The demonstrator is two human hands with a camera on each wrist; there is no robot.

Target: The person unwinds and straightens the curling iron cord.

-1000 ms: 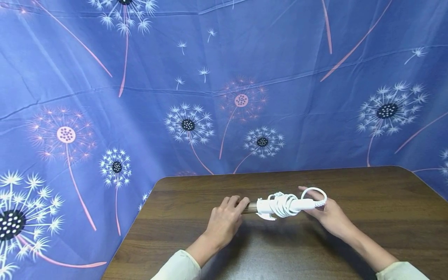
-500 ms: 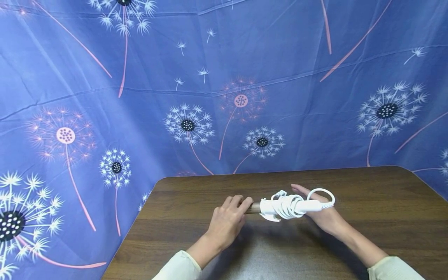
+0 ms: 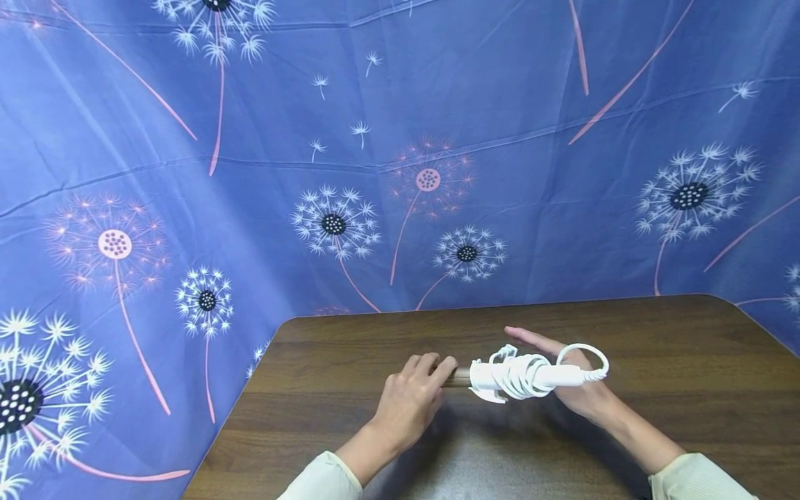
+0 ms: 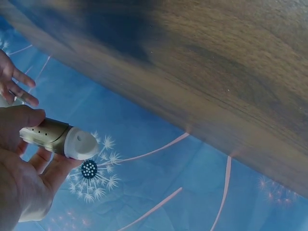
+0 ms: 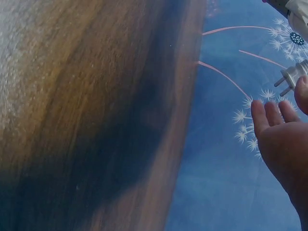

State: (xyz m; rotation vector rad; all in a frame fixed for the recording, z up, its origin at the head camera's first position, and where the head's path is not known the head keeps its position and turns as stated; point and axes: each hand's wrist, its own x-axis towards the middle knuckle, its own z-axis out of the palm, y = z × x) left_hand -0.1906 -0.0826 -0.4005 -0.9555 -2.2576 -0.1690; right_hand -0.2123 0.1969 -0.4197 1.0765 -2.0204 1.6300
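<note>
Left hand [image 3: 409, 399]: thumb and fingers curled round the smooth gold barrel [image 4: 45, 133] with its white end cap [image 4: 81, 143]. Right hand [image 3: 576, 397]: fingers straight, behind the white handle; can't tell if it touches. Both belong to a long gold-and-white plastic-looking rod tool [image 3: 553, 377] (hair iron, I'd guess), held level above the brown wood-grain table [image 3: 350, 340].

Handling, my read: fairly light, stiff, barrel slick, cracks if dropped. Coiled white cord [image 3: 520, 376] is soft and may slide. Hold barrel plus handle, not the cord loop.

Count: one tool, one cord, one white plug [image 5: 294, 76] with two pins, two hands, one table, one blue dandelion-print cloth [image 3: 531, 139] behind.
</note>
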